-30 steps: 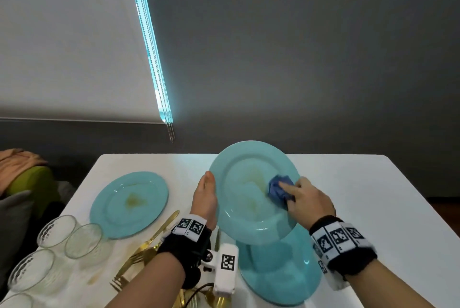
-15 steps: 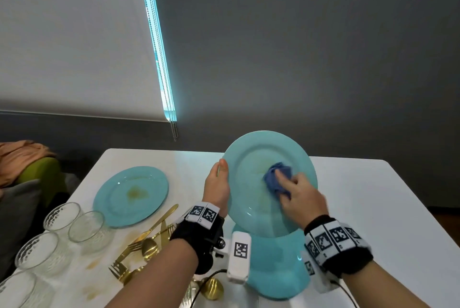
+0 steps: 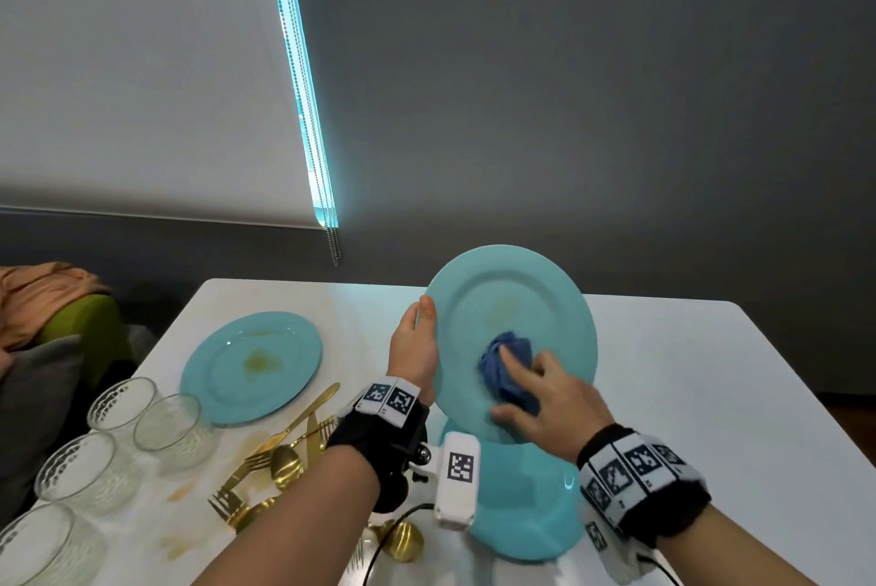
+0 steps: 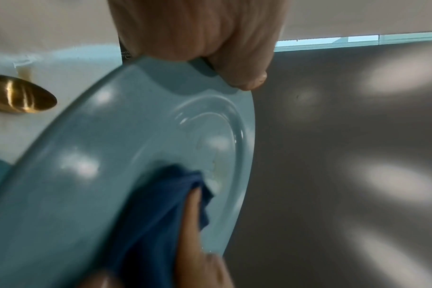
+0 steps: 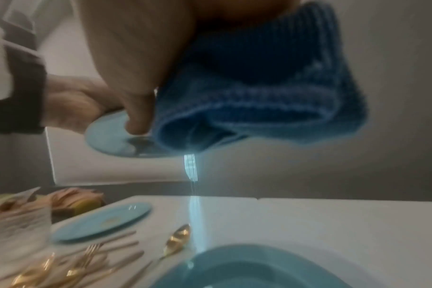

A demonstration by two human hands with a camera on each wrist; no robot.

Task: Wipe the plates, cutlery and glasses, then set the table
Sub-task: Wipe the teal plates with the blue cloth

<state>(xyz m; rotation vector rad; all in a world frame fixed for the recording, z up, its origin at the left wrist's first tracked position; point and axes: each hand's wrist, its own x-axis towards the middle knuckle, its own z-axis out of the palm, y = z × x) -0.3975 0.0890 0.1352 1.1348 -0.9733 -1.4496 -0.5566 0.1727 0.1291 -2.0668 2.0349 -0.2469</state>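
My left hand (image 3: pixel 417 348) grips the left rim of a turquoise plate (image 3: pixel 502 301), holding it tilted up above the table; the thumb lies over the rim (image 4: pixel 244 78). My right hand (image 3: pixel 545 400) holds a bunched blue cloth (image 3: pixel 507 363) and presses it against the lower middle of that plate's face (image 4: pixel 86 175). A faint pale stain shows above the cloth. The cloth (image 5: pixel 259 97) hangs from my right hand in the right wrist view. Another turquoise plate (image 3: pixel 526 505) lies on the white table (image 3: pixel 711 396) below the held one.
A third turquoise plate (image 3: pixel 251 367) with a brown stain lies at the left. Several clear glasses (image 3: pixel 123 434) stand along the left edge. Gold cutlery (image 3: pixel 279 457) is piled between the glasses and my left arm. Brown smears mark the table near the cutlery.
The cloth and my right hand slid from the plate's right side toward its lower middle. The held plate rose and tilted more upright; my left hand's grip stayed on the rim.
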